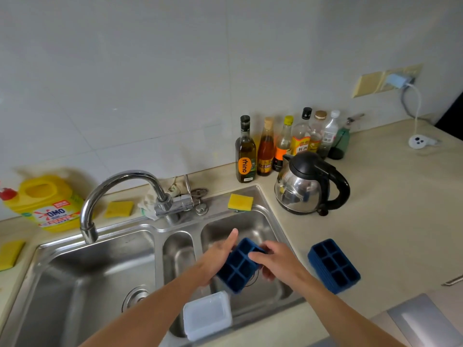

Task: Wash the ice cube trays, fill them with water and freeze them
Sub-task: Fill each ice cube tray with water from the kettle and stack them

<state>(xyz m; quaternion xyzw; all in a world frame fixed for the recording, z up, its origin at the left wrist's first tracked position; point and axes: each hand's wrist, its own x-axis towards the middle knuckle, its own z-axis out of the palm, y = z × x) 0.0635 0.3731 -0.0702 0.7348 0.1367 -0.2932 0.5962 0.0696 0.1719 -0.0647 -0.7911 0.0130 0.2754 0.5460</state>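
A dark blue ice cube tray (238, 265) with six cells is held tilted over the right basin of the steel sink (260, 216). My left hand (218, 254) supports its left side with straight fingers under and along it. My right hand (275, 259) grips the tray's right edge, thumb on top and fingers curled below. A second blue tray (334, 265) lies on the beige counter to the right of the sink. The curved faucet (120, 186) points over the left basin; no water runs from it.
A clear plastic lid (206, 314) rests on the sink's front divider. Yellow sponges (240, 202) lie on the sink rim and counter. A kettle (308, 184), several bottles (246, 151) and a yellow detergent jug (47, 201) stand along the wall.
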